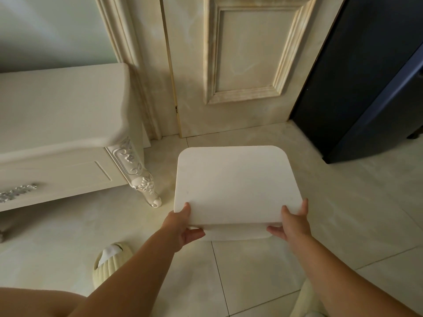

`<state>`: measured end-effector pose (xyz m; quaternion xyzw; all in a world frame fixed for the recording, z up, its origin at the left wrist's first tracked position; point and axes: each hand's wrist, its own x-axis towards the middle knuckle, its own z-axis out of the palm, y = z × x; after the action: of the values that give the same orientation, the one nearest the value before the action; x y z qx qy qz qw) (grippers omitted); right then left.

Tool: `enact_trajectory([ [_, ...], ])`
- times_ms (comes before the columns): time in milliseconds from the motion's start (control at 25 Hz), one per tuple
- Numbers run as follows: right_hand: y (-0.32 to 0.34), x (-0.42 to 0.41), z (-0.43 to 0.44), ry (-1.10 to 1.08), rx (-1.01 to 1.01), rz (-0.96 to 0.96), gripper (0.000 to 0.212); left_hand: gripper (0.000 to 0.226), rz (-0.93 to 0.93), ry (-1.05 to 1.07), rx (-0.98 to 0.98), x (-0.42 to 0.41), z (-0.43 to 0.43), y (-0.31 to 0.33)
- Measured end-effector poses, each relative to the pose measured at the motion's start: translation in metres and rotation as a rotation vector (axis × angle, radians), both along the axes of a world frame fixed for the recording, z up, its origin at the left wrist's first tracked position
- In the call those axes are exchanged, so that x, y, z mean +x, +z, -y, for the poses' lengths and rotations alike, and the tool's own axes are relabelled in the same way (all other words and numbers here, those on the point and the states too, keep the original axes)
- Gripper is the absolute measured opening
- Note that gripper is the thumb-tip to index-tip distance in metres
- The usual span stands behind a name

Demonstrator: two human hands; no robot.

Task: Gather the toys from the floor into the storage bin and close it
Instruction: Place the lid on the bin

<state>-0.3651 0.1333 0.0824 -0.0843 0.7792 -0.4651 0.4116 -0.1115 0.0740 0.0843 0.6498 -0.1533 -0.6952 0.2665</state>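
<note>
A white lid [235,184] with rounded corners lies over the white storage bin [238,232], whose near wall shows just below the lid's front edge. My left hand [183,227] grips the lid's near left corner, thumb on top and fingers underneath. At the near right corner my right hand [291,223] holds it the same way. The lid hides the inside of the bin. No toys show on the floor.
A cream cabinet [59,124] with a carved leg [139,177] stands to the left. Behind the bin is a cream door [240,65], with a dark cabinet [366,76] at the right. My slippered foot [109,259] rests on the tiled floor [343,225] near left.
</note>
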Motion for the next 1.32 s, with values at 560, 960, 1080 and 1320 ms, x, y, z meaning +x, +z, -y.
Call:
enact_trajectory([
  [560, -0.008, -0.023, 0.143, 0.344, 0.164, -0.186, 0.068, 0.062, 0.229, -0.143, -0.035, -0.015, 0.122, -0.006],
  [960, -0.022, -0.036, 0.245, 0.372, 0.116, -0.156, 0.064, 0.058, 0.212, -0.114, -0.06, -0.023, 0.215, -0.01],
  [1080, -0.024, -0.04, 0.269, 0.383, 0.094, -0.151, 0.062, 0.056, 0.21, -0.106, -0.064, -0.026, 0.235, -0.009],
  [1320, -0.025, -0.045, 0.301, 0.381, 0.092, -0.137, 0.06, 0.053, 0.202, -0.09, -0.058, -0.031, 0.259, -0.012],
])
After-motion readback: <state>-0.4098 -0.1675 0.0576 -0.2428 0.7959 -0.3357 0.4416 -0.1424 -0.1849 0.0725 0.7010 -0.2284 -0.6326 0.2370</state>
